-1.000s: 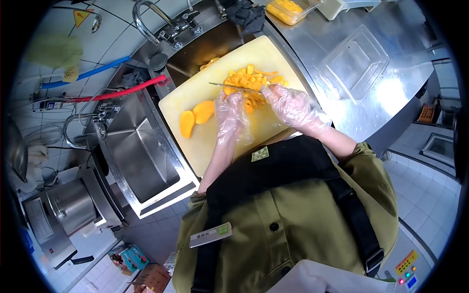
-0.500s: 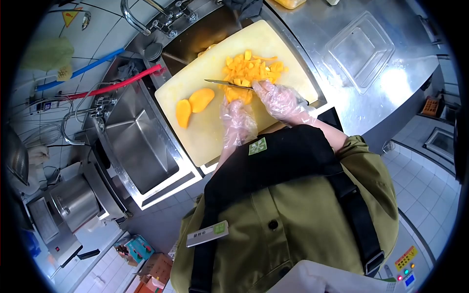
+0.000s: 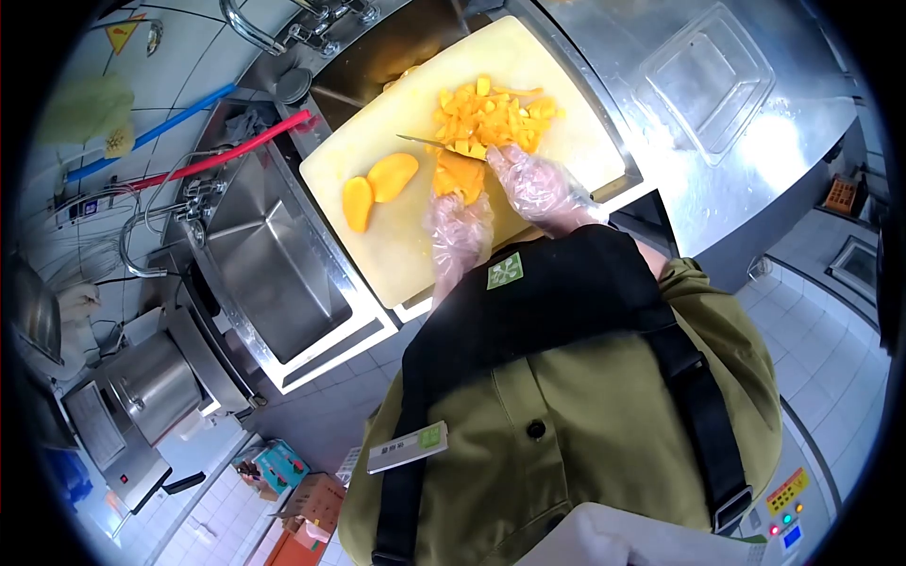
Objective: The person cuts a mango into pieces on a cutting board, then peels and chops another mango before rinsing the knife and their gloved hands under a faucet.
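Knife [image 3: 436, 144] over mango slab [image 3: 460, 176]

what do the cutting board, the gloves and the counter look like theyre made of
Cutting board: probably plastic, pale cream, matte, smooth.
Gloves on the left hand and right hand: thin clear plastic film, crinkled and see-through.
Counter: apparently stainless steel, grey with bright glare.

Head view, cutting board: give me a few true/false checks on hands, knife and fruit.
1. The right hand holds the knife. True.
2. Both hands are bare. False: both wear clear plastic gloves.
3. The left hand rests on a mango piece next to the blade. True.
4. The diced cubes are in the clear tub. False: they lie on the board; the tub holds no fruit.
5. Two mango halves lie apart from the cubes. True.
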Demonstrator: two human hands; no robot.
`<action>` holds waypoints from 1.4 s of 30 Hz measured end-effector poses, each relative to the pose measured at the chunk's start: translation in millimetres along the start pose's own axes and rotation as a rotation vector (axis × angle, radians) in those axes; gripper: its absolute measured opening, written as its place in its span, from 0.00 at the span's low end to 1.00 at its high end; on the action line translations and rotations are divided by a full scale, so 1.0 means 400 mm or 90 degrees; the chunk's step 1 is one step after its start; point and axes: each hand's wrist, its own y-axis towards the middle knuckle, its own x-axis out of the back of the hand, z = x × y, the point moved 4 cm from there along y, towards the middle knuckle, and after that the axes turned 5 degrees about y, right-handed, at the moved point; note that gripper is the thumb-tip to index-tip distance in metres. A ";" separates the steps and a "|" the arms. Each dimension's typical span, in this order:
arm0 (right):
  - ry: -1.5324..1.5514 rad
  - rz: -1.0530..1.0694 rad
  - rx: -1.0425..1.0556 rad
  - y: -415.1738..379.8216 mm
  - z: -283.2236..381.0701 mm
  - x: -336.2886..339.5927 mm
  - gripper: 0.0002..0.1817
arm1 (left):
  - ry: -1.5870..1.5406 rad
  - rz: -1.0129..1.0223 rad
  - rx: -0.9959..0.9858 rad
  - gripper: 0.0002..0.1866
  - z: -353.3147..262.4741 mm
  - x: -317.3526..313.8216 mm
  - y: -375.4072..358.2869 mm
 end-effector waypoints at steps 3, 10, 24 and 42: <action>-0.015 -0.014 0.034 -0.007 0.000 -0.006 0.25 | 0.042 -0.027 -0.002 0.16 -0.009 -0.016 0.000; 0.026 0.076 -0.060 0.001 0.023 0.017 0.24 | 0.871 -0.076 -0.453 0.21 0.006 0.046 0.011; 0.507 0.069 -0.398 0.043 0.013 0.015 0.19 | 0.183 -0.044 -0.146 0.19 0.031 -0.022 -0.014; 0.247 0.123 -0.213 0.024 -0.031 0.000 0.20 | 0.515 0.064 -0.227 0.18 -0.055 -0.049 -0.060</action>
